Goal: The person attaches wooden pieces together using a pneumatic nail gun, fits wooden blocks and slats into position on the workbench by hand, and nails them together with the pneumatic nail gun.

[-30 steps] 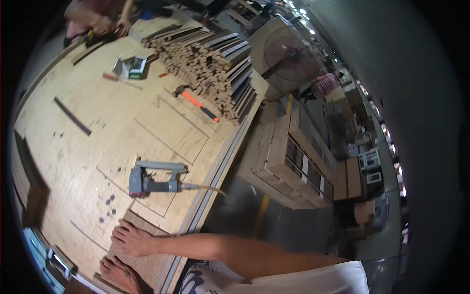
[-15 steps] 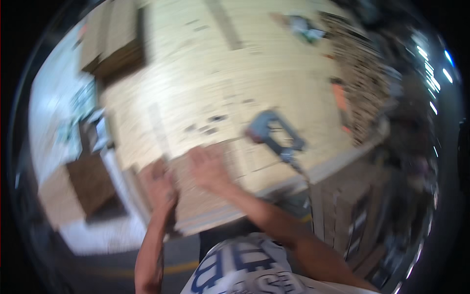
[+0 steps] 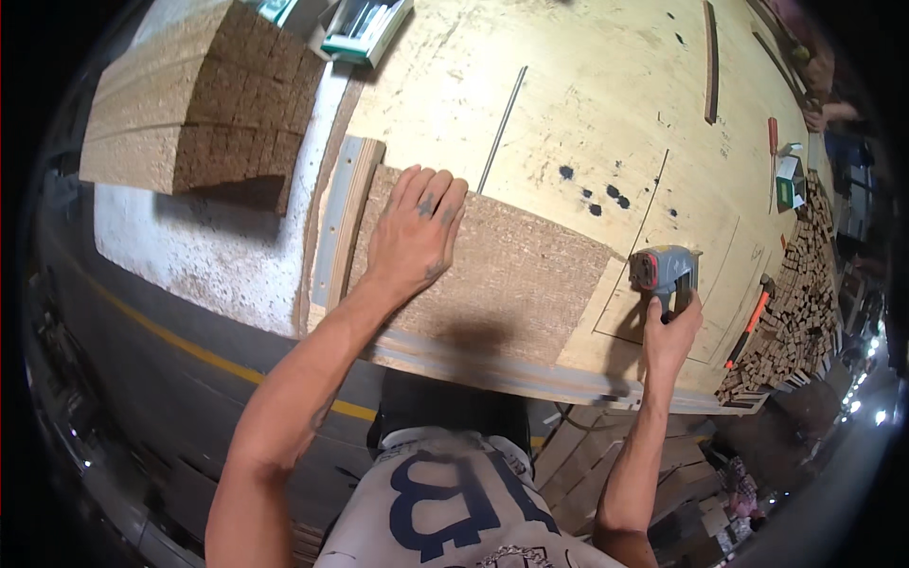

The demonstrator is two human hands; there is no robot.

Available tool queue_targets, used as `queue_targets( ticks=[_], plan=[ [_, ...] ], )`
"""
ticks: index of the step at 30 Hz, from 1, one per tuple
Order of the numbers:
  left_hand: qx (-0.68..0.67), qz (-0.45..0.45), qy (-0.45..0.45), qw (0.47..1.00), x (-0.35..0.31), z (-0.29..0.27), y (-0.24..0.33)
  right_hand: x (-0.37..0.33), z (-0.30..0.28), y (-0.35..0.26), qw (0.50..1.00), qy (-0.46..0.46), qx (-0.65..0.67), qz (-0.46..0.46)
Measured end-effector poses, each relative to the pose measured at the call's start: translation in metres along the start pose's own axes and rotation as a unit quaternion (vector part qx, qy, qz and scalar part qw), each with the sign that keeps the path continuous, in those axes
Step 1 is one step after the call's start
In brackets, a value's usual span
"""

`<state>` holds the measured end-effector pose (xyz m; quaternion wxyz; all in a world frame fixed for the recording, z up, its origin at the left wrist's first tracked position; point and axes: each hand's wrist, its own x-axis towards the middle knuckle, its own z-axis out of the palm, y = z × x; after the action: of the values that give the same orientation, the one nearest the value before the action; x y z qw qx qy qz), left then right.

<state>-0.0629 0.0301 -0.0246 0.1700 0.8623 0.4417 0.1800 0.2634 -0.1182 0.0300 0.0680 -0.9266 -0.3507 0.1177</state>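
A flat chipboard panel (image 3: pixel 516 270) lies at the near edge of the pale wooden workbench (image 3: pixel 578 104), its left side by a raised wood strip with a metal plate (image 3: pixel 339 222). My left hand (image 3: pixel 417 227) presses down on the panel's far left corner, fingers together and bent over the far edge. In my right hand (image 3: pixel 670 331) is a grey and red nail gun (image 3: pixel 663 270), gripped by the handle just right of the panel. Its underside and my fingertips are partly hidden.
Chipboard pieces (image 3: pixel 232 114) are stacked at the left on a white surface. Beyond stands a green-white box of metal strips (image 3: pixel 365 28). A thin rod (image 3: pixel 502 128) lies past the panel. Rightward are an orange-handled hammer (image 3: pixel 748 327), a red screwdriver (image 3: pixel 773 137) and piled wood blocks (image 3: pixel 800 275).
The nail gun lay on the bench and is now up in my right hand, which has left the panel. My left hand has shifted onto the panel's far corner. The view has turned.
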Motion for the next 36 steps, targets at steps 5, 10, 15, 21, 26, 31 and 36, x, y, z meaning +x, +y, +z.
queue_targets(
  ticks=[5,10,15,21,26,31,36],
  plan=[
    [-0.017,-0.009,0.019,1.000,-0.004,0.002,-0.006,0.006,-0.004,-0.016,0.991,-0.121,-0.039,0.032],
    [-0.020,-0.015,-0.007,1.000,-0.004,0.000,-0.005,0.021,-0.032,-0.014,0.993,-0.116,0.015,0.000],
    [-0.010,-0.020,-0.021,1.000,-0.004,-0.005,-0.003,-0.002,-0.093,-0.081,0.960,-0.268,0.086,0.007],
    [0.035,0.012,0.016,0.999,-0.007,0.004,-0.009,-0.003,-0.075,-0.154,0.885,-0.381,-0.016,-0.269],
    [0.020,0.001,0.048,0.999,-0.006,0.011,-0.009,-0.002,-0.056,-0.175,0.867,-0.331,-0.085,-0.362],
    [-0.028,-0.040,0.026,0.998,-0.007,0.011,-0.009,0.002,-0.044,-0.184,0.875,-0.370,-0.051,-0.309],
    [-0.023,-0.027,0.064,0.997,-0.002,0.011,-0.009,0.007,-0.045,-0.184,0.861,-0.371,-0.079,-0.340]
  ],
)
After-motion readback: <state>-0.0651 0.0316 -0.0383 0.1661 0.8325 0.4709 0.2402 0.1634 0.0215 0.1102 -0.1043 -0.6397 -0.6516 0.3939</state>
